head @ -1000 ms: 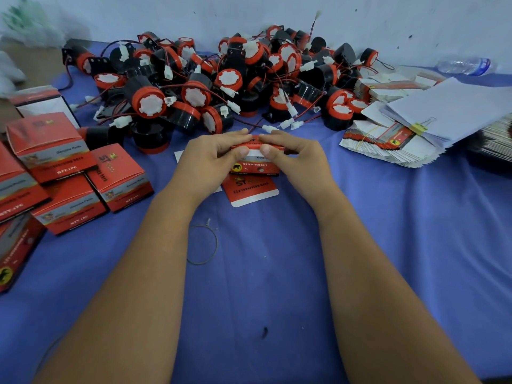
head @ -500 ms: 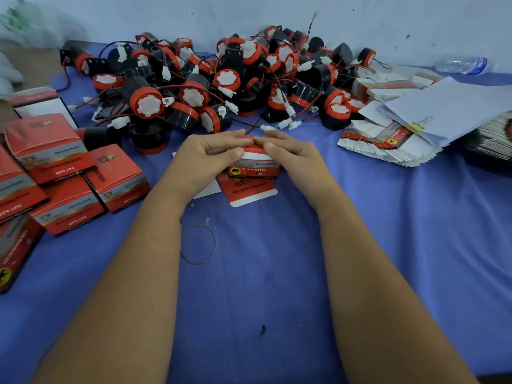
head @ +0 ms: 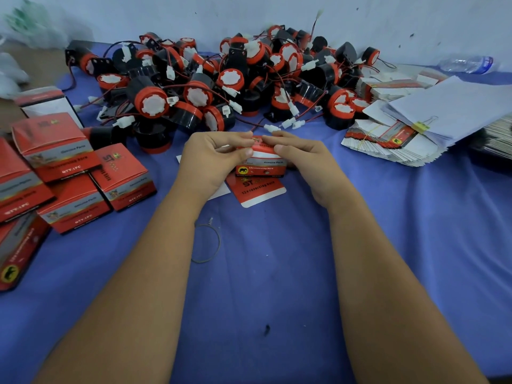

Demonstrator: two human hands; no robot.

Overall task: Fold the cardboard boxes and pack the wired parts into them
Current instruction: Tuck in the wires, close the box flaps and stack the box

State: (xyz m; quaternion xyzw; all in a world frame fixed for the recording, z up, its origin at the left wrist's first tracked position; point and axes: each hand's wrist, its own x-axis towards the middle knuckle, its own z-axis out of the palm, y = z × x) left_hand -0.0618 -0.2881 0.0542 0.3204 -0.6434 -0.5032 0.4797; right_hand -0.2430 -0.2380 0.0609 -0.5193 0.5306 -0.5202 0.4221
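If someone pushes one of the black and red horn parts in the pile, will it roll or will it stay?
The horn part looks round, so alone it could roll on its side. However, its red wire is tangled with the neighbouring parts, so a push would probably drag them along. The plastic body seems stiff, and only the thin wire looks floppy.

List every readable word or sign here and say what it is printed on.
"Genuine Parts", "12v reversing horn", elephant sign: box in both hands.
"ST", "12v reversing horn": flap lying on the cloth.
"Genuine Parts", "QTY:1PC": left boxes.
Flat stack print: too small to read.
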